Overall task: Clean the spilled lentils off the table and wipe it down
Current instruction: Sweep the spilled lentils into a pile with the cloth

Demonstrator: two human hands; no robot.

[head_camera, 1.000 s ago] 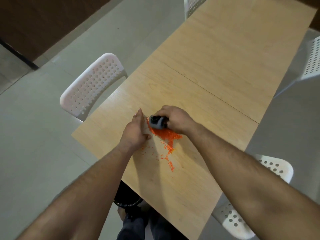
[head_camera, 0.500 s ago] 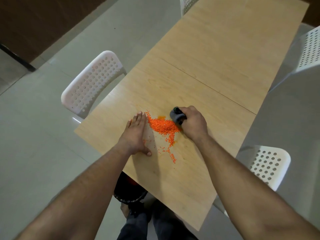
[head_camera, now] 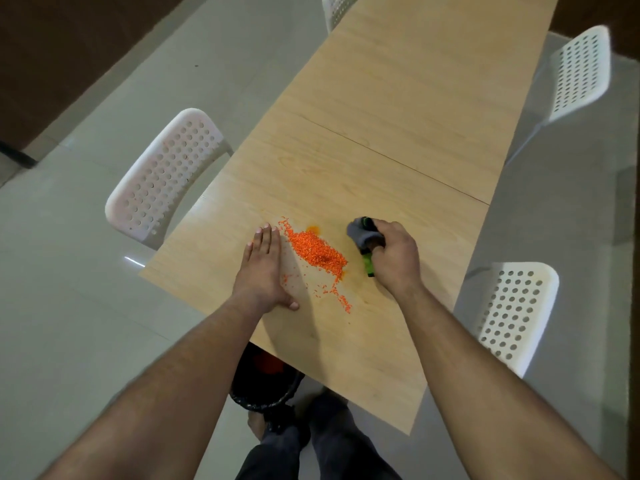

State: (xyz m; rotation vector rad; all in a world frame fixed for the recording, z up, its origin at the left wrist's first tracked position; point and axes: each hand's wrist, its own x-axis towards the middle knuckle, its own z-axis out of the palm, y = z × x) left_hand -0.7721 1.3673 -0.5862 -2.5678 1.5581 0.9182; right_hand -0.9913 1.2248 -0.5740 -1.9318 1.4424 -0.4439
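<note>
head view: looks down on a long wooden tabletop [head_camera: 398,109] with white perforated chairs on both sides.
lentils: orange lentils [head_camera: 317,252] lie heaped near the person's end of the tabletop, between the two hands; a thin trail of strays [head_camera: 337,296] runs from the heap toward the near edge.
left hand: the left hand [head_camera: 263,268] lies flat on the tabletop, fingers straight and together, just beside the left edge of the heap; it grasps nothing and stands as a barrier.
right hand: the right hand [head_camera: 393,256] is clenched around a grey cloth [head_camera: 362,233] with a green part showing below the fingers; the cloth sits just right of the heap.
bin: a black-lined bin [head_camera: 265,382] stands on the floor under the near edge, partly hidden by the tabletop; something orange shows inside it.
step, judged: gathering the heap before moving it off the edge.
risk 1: a fast sweep could fling round lentils past the flat hand and onto the floor.
risk 2: the heap may leave the edge beside the bin mouth, since the tabletop hides most of it.
risk 3: the strays lie outside both hands and may be missed.
risk 4: wiping before all lentils are off would scatter them.
</note>
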